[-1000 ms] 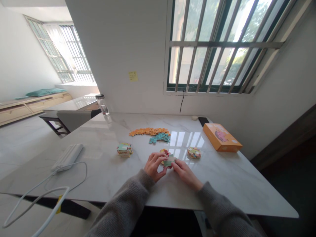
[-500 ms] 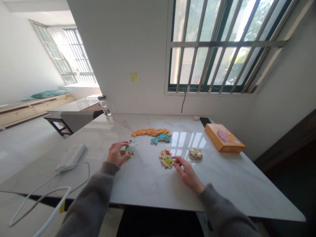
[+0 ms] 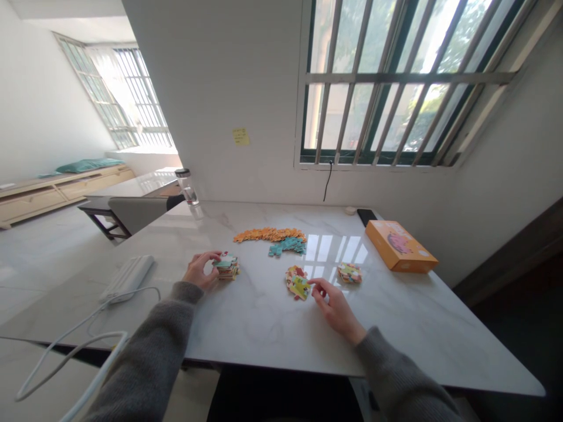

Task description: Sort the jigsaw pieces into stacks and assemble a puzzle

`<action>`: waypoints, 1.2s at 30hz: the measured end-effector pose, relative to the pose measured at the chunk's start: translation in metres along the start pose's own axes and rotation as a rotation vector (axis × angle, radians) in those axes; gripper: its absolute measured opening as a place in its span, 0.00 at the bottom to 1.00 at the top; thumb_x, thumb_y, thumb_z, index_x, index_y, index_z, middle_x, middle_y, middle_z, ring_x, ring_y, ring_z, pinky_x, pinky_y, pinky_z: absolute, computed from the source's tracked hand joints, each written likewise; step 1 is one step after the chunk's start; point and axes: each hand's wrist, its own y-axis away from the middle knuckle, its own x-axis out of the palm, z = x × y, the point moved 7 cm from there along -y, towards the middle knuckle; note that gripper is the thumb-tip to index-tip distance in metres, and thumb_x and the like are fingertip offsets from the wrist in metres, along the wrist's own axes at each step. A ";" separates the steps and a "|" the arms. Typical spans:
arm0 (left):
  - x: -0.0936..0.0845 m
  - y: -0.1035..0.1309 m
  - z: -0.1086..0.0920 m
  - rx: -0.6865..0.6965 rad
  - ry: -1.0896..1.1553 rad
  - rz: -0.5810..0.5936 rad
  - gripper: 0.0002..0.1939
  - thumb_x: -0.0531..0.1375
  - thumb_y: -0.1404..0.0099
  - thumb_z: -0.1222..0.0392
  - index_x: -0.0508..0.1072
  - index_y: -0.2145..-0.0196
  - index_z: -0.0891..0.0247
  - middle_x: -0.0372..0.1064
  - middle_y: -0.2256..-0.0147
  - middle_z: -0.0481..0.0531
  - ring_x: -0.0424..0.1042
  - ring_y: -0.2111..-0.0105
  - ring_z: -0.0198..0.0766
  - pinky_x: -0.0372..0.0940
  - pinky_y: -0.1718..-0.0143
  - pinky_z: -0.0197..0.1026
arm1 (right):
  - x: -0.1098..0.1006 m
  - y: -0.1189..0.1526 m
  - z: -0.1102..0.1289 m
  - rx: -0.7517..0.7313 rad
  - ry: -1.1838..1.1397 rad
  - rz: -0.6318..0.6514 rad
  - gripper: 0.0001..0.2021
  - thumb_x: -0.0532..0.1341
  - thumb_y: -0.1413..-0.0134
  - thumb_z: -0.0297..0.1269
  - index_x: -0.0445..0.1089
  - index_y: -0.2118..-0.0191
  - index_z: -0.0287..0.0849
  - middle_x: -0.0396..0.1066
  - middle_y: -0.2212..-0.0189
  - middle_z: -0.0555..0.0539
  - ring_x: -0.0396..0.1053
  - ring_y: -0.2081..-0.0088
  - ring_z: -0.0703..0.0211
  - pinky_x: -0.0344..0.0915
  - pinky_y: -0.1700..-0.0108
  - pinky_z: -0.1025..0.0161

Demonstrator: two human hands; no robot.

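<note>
My left hand is at the left side of a neat stack of jigsaw puzzle pieces. Thumb and index finger are spread apart near the stack's edge, with nothing held between them. My right hand has its fingers curled at the right edge of a yellow-green puzzle piece, which seems pinched at the fingertips. This piece lies over a loose round pile of reddish and yellow puzzle pieces. Right of that, a smaller stack of puzzle pieces rests on the table.
Behind the hands lie a row of orange puzzle pieces and a heap of teal ones. An orange box and a black phone are at the right. A white power strip with cables lies left; a bottle stands behind.
My left hand has drawn back slightly left from the stack, its fingers opening and uncovering the top piece. My right hand has barely shifted.
</note>
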 end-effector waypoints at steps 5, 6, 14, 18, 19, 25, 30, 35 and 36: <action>-0.013 0.001 -0.033 0.126 -0.030 -0.171 0.15 0.56 0.43 0.63 0.71 0.57 0.61 0.70 0.48 0.56 0.67 0.48 0.51 0.59 0.43 0.55 | 0.004 -0.001 -0.007 -0.020 0.275 -0.009 0.10 0.57 0.39 0.35 0.69 0.54 0.42 0.69 0.66 0.46 0.67 0.61 0.52 0.61 0.56 0.56; -0.013 0.002 -0.047 0.156 -0.021 -0.203 0.14 0.56 0.42 0.63 0.71 0.58 0.61 0.71 0.51 0.56 0.67 0.50 0.50 0.59 0.44 0.54 | 0.005 -0.001 -0.008 -0.016 0.336 -0.003 0.10 0.58 0.40 0.36 0.69 0.54 0.42 0.70 0.65 0.45 0.67 0.60 0.51 0.61 0.56 0.56; 0.066 0.022 -0.179 0.370 0.116 0.098 0.13 0.57 0.40 0.66 0.71 0.56 0.59 0.72 0.58 0.53 0.68 0.56 0.46 0.62 0.53 0.49 | 0.013 -0.006 -0.017 -0.011 0.576 -0.020 0.17 0.67 0.47 0.46 0.68 0.56 0.43 0.71 0.58 0.43 0.66 0.54 0.45 0.58 0.53 0.53; 0.108 0.027 -0.205 0.330 0.154 0.229 0.18 0.60 0.41 0.65 0.70 0.52 0.60 0.71 0.55 0.57 0.67 0.54 0.50 0.64 0.53 0.51 | 0.013 -0.007 -0.017 -0.028 0.552 -0.022 0.15 0.66 0.47 0.44 0.67 0.57 0.43 0.70 0.60 0.44 0.66 0.57 0.47 0.58 0.55 0.54; 0.114 0.028 -0.208 0.323 0.171 0.244 0.18 0.61 0.42 0.64 0.70 0.52 0.61 0.70 0.54 0.57 0.67 0.54 0.51 0.65 0.53 0.52 | 0.013 -0.007 -0.017 -0.034 0.528 -0.021 0.13 0.66 0.46 0.43 0.67 0.58 0.43 0.70 0.62 0.45 0.66 0.58 0.48 0.58 0.56 0.55; 0.114 0.027 -0.211 0.272 0.458 0.168 0.15 0.58 0.41 0.71 0.70 0.57 0.61 0.70 0.57 0.56 0.70 0.57 0.45 0.67 0.55 0.48 | 0.013 -0.009 -0.013 -0.019 0.197 0.024 0.06 0.57 0.39 0.35 0.63 0.68 0.43 0.68 0.71 0.49 0.65 0.67 0.56 0.60 0.63 0.60; 0.098 0.025 -0.210 0.173 0.785 0.068 0.10 0.56 0.36 0.69 0.70 0.58 0.62 0.70 0.64 0.52 0.70 0.67 0.36 0.67 0.65 0.39 | 0.018 -0.006 0.005 -0.085 0.053 0.101 0.09 0.58 0.39 0.36 0.63 0.71 0.44 0.67 0.72 0.49 0.64 0.68 0.57 0.60 0.64 0.61; 0.100 0.026 -0.216 0.156 0.964 0.129 0.09 0.58 0.33 0.64 0.68 0.54 0.63 0.71 0.62 0.54 0.70 0.69 0.34 0.69 0.65 0.39 | 0.021 -0.002 0.015 -0.129 0.021 0.156 0.10 0.58 0.39 0.37 0.64 0.72 0.43 0.66 0.72 0.50 0.62 0.67 0.58 0.60 0.63 0.61; 0.098 0.026 -0.217 0.172 0.957 0.116 0.10 0.58 0.33 0.63 0.68 0.53 0.62 0.71 0.60 0.55 0.71 0.68 0.35 0.70 0.65 0.39 | 0.020 -0.003 0.014 -0.109 -0.001 0.146 0.10 0.57 0.38 0.38 0.64 0.71 0.43 0.65 0.72 0.50 0.62 0.68 0.58 0.59 0.64 0.61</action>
